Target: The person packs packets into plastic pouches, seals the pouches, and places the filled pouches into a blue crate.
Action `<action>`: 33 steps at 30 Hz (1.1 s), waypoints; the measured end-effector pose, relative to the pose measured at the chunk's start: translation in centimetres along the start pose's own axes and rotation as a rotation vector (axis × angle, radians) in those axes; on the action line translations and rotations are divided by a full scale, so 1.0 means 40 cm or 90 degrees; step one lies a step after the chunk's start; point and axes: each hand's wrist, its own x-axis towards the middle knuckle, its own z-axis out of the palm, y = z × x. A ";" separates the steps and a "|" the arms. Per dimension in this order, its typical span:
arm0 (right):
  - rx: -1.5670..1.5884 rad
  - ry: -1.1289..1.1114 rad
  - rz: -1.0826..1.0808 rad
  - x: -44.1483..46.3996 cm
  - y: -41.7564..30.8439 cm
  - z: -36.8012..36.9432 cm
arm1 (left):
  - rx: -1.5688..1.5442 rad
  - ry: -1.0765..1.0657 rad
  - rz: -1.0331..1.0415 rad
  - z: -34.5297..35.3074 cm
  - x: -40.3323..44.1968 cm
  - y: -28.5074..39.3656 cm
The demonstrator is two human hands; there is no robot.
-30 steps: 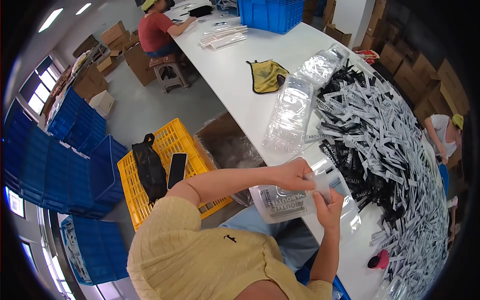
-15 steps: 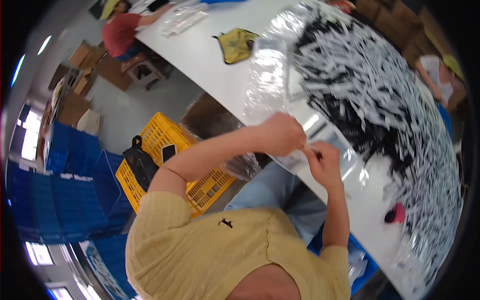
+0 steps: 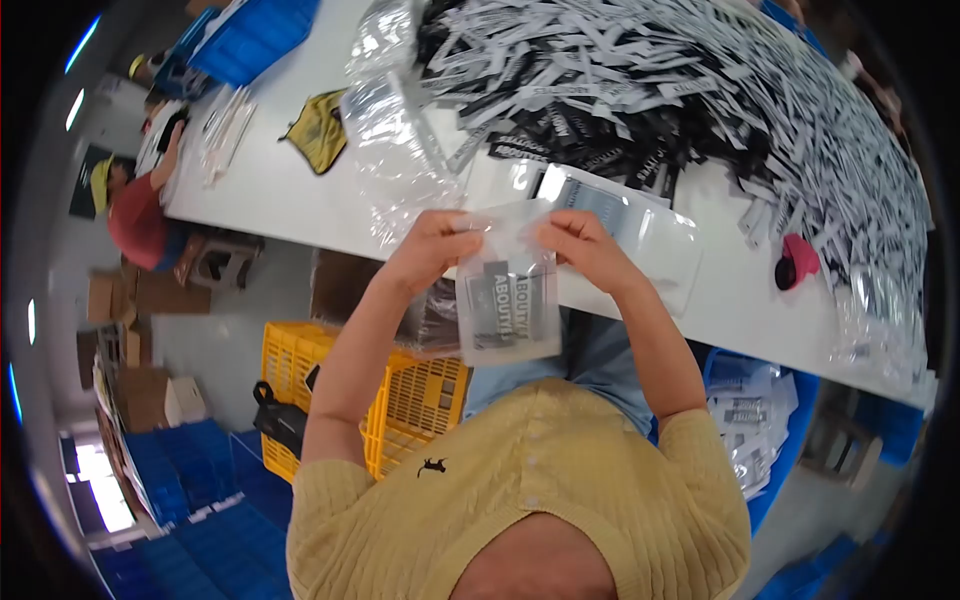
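Note:
A translucent plastic bag (image 3: 508, 340) hangs upright in front of my chest at the table's edge. Inside it lie dark grey sachets (image 3: 490, 300) with white "ABOUTYES" lettering. My left hand (image 3: 428, 248) pinches the bag's upper left corner between thumb and fingers. At the upper right corner, my right hand (image 3: 592, 248) grips it the same way. Just beyond my hands, clear plastic with a printed grey-blue sheet (image 3: 590, 205) lies on the white table (image 3: 715, 215). A stack of clear bags (image 3: 395, 140) is to the left of it.
A large heap of white and black strip packets (image 3: 610, 60) covers the far side. A yellow cloth pouch (image 3: 318, 132) and a pink-and-black item (image 3: 797, 262) lie on the table. Below are a yellow crate (image 3: 425, 400) and a blue bin (image 3: 795, 450) of filled bags. A co-worker (image 3: 140, 220) sits left.
My hands were close together, working at something unclear; now they are apart, holding the bag's top between them. The view has turned, shifting the table and heap.

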 end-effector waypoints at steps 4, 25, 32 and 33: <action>-0.049 0.082 -0.055 -0.060 0.059 -0.048 | 0.072 0.002 -0.038 0.028 0.017 -0.056; -0.706 0.948 -0.007 -0.701 0.074 -0.441 | 0.930 -0.117 0.606 0.249 0.258 -0.173; -1.116 0.182 -0.291 -0.122 -0.005 -0.491 | 0.937 -0.058 0.621 0.209 0.222 -0.193; -1.160 0.108 -0.272 -0.084 -0.005 -0.509 | 0.937 -0.045 0.607 0.196 0.214 -0.193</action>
